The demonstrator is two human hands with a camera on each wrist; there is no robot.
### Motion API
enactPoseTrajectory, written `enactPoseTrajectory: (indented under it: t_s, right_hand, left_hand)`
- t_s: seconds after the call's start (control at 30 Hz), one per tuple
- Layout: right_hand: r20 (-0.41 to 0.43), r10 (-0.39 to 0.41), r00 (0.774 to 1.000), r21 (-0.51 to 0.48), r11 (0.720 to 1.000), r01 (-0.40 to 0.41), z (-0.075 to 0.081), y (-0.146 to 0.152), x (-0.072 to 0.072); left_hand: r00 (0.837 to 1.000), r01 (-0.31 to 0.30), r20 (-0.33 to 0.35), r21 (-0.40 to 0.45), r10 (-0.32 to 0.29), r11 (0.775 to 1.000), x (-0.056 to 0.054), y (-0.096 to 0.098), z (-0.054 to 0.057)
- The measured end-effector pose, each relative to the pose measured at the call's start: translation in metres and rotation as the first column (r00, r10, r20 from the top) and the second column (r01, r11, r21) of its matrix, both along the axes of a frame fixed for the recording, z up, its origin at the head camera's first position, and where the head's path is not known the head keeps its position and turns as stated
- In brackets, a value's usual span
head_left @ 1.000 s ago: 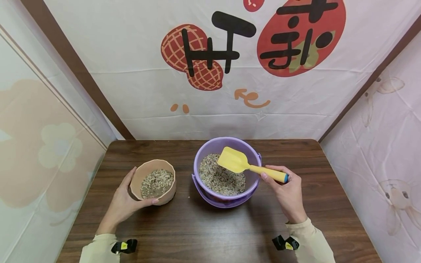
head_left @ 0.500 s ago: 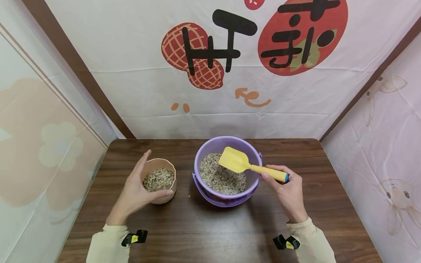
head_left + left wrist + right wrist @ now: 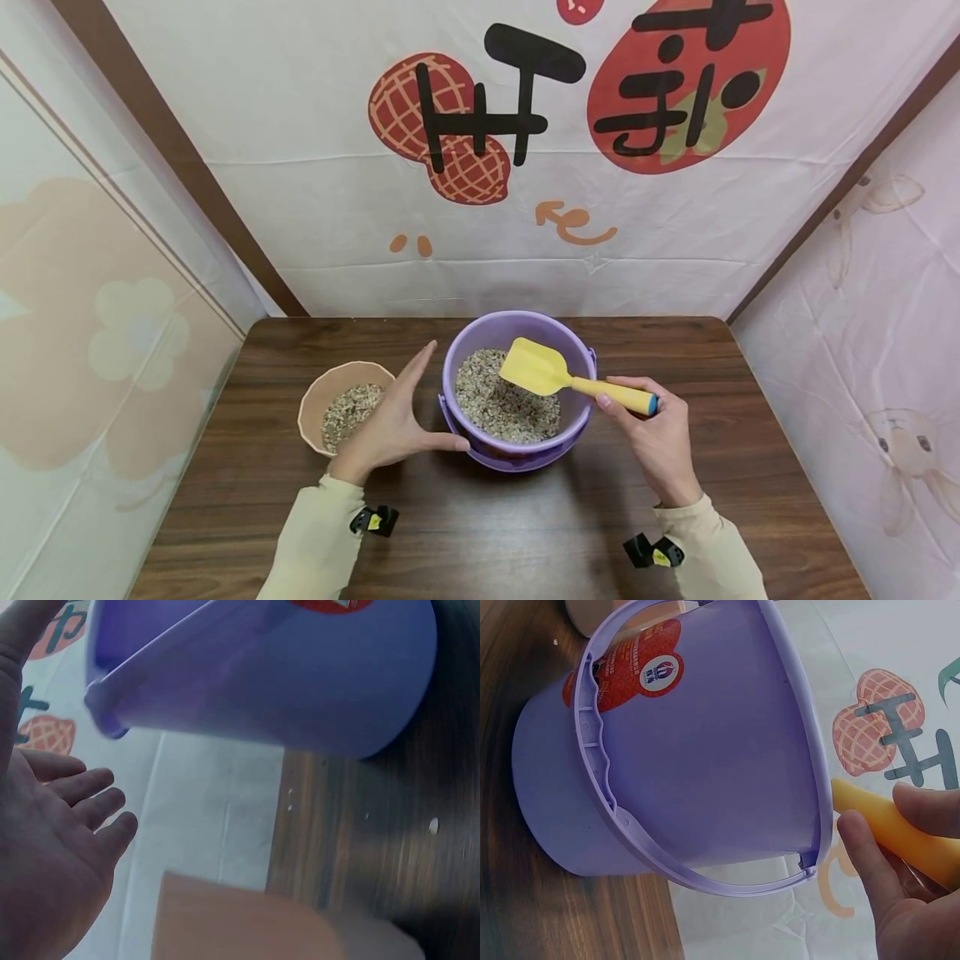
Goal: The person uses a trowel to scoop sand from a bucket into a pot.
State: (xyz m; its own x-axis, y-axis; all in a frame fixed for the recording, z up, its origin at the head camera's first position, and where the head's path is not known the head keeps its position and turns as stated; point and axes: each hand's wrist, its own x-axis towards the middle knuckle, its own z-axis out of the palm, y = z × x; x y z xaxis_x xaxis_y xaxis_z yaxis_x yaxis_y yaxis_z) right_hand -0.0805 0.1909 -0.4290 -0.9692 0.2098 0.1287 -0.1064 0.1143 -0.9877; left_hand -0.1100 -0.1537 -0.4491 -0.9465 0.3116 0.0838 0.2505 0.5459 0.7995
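My right hand (image 3: 660, 442) grips the handle of a yellow toy shovel (image 3: 536, 367), whose blade hangs over the mouth of a purple bucket (image 3: 517, 317). Coarse sandy grains (image 3: 502, 408) lie inside the bucket. My left hand (image 3: 393, 429), thumb and fingers spread wide, is beside the bucket's left side; whether the thumb touches it I cannot tell. Partly behind that hand stands a peach-coloured bowl (image 3: 315, 400), also with grains in it. In the right wrist view the bucket's handle (image 3: 622, 817) hangs down along its wall, and fingers hold the yellow shovel handle (image 3: 885, 817).
The dark wooden table (image 3: 510, 533) carries both containers. A few stray grains (image 3: 433, 825) lie on it near the bucket. A white printed cloth (image 3: 337, 208) hangs behind the table, with further cloth panels on either side.
My left hand has let go of the peach bowl and moved right, over to the purple bucket's left side. The right hand and shovel have stayed nearly still.
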Motion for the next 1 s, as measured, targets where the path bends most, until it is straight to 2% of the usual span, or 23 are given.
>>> enactPoseTrajectory:
  t_s: [0.27,0.6,0.7,0.83,1.0]
  right_hand:
    - [0.016,0.000,1.000,0.024,1.000,0.000,-0.001,0.002,0.000]
    - [0.041,0.025,0.999,0.090,0.995,-0.029,0.002,0.004,0.000]
    - [0.050,0.046,0.998,0.182,0.982,-0.054,0.005,0.008,-0.001]
    - [0.053,0.089,0.995,0.296,0.950,-0.101,0.011,0.013,-0.003]
    - [0.048,0.138,0.989,0.348,0.926,-0.146,0.017,0.016,-0.007]
  left_hand:
    - [1.000,0.024,0.010,0.004,-0.024,1.000,-0.008,0.012,-0.008]
    - [0.999,0.027,-0.021,0.006,-0.026,1.000,-0.013,0.016,-0.014]
    - [0.999,0.029,-0.022,0.017,-0.028,0.999,-0.014,0.016,-0.015]
    - [0.999,0.032,-0.027,0.023,-0.032,0.999,-0.014,0.015,-0.015]
    - [0.999,0.038,-0.029,0.029,-0.037,0.999,-0.014,0.015,-0.015]
